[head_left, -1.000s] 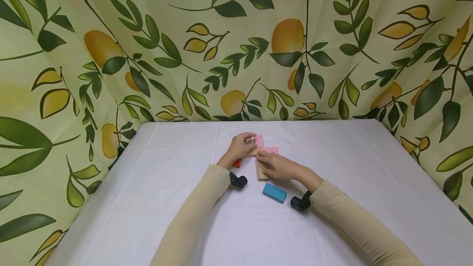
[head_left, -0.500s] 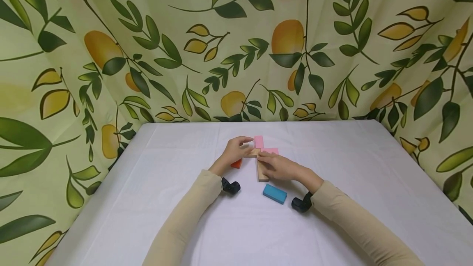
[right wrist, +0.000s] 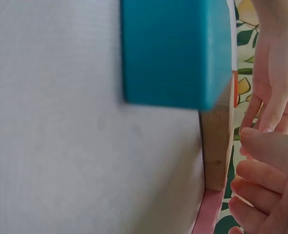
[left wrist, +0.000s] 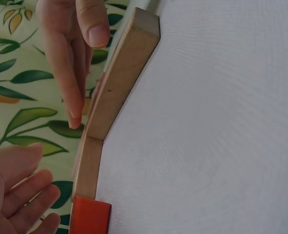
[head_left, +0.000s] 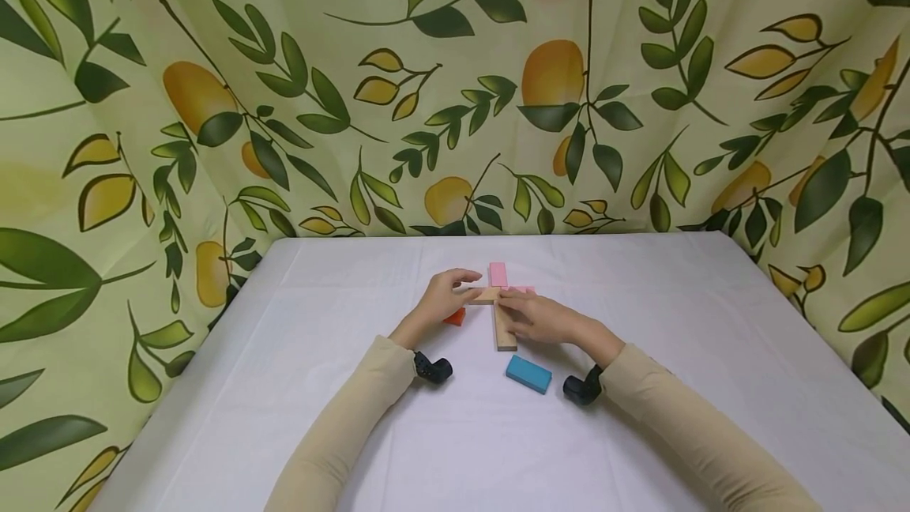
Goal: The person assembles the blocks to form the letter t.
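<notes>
My left hand [head_left: 439, 299] hovers with bent, spread fingers by the left end of a plain wooden block [head_left: 484, 296], holding nothing. Across from it, my right hand [head_left: 546, 318] has its fingers over the top of a second wooden block [head_left: 505, 336]; whether they touch it I cannot tell. These two blocks meet at a corner. A pink block [head_left: 498, 274] lies behind that corner, and another pink block [head_left: 527, 288] is partly hidden by the right hand. An orange-red block [left wrist: 90, 216] adjoins the wooden row by the left hand. In the left wrist view, the right fingers [left wrist: 66, 83] look fairly straight.
A blue block [head_left: 528, 374] lies apart on the white cloth [head_left: 455, 449], in front of the wooden blocks. Black wrist cameras [head_left: 434, 369] hang low under both wrists. A leaf-patterned curtain [head_left: 455, 101] stands along the table's far edge.
My left hand has drawn back from the pink block, leftward and towards me, showing more of the pink and wooden blocks. My right hand has hardly moved, and the blocks appear to stay put.
</notes>
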`<state>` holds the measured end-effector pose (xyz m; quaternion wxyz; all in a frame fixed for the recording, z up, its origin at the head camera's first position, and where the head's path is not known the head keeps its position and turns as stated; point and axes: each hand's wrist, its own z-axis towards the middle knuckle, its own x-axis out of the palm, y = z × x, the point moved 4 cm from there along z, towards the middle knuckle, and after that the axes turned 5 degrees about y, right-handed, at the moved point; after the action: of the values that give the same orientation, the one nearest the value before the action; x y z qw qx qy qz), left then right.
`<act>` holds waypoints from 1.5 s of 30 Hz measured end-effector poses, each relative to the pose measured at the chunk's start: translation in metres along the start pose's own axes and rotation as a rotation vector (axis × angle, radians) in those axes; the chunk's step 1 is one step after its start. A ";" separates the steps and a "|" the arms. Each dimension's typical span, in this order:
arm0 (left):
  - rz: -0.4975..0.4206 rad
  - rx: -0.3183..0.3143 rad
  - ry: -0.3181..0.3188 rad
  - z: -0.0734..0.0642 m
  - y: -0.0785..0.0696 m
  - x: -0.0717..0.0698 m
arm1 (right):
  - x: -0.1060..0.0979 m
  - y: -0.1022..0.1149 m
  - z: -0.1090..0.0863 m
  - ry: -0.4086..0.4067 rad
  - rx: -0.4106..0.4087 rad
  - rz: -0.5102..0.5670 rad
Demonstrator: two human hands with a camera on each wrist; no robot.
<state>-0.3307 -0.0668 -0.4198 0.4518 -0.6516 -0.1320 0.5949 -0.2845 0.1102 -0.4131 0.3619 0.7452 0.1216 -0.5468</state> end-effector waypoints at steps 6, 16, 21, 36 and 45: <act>-0.017 0.004 0.006 -0.007 -0.003 -0.003 | -0.001 -0.003 0.001 0.022 -0.005 0.007; -0.046 -0.029 0.040 -0.022 -0.006 -0.005 | 0.001 -0.007 0.001 0.037 -0.013 0.013; -0.063 -0.023 0.057 -0.028 -0.007 -0.005 | 0.001 -0.009 0.002 0.041 0.001 0.006; 0.009 0.042 0.048 -0.048 -0.008 -0.006 | -0.002 -0.006 -0.005 0.016 -0.053 0.025; 0.061 0.091 0.040 -0.053 -0.005 -0.011 | 0.002 -0.011 0.001 0.037 -0.008 -0.001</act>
<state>-0.2838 -0.0948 -0.4153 0.4653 -0.6459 -0.0759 0.6005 -0.2909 0.1166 -0.4196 0.3625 0.7535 0.1309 -0.5326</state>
